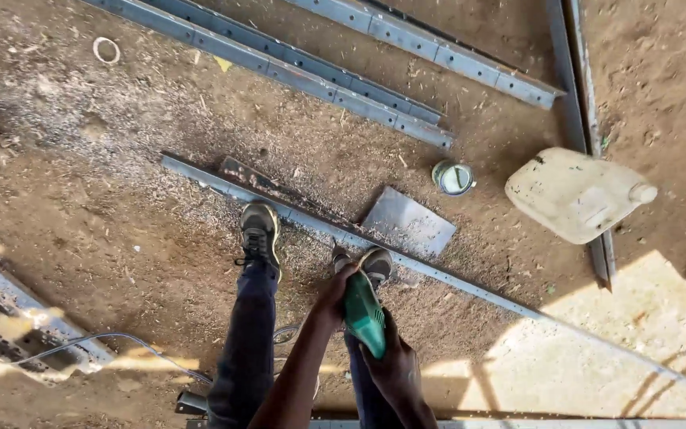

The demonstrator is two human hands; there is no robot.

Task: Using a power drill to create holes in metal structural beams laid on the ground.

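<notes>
Two hands gripped one green power tool above the long steel rail: the left hand wrapped its front, the right hand closed round its rear. One cream plastic jug lay on its side to the right, one small round tin beside one flat grey plate. Three more rails lay beyond.

Your power tool has a bright green body. The steel angle bar under your shoes is dull grey, the jerrycan off-white, the flat plate grey, your trousers dark navy, the dirt floor brown.
</notes>
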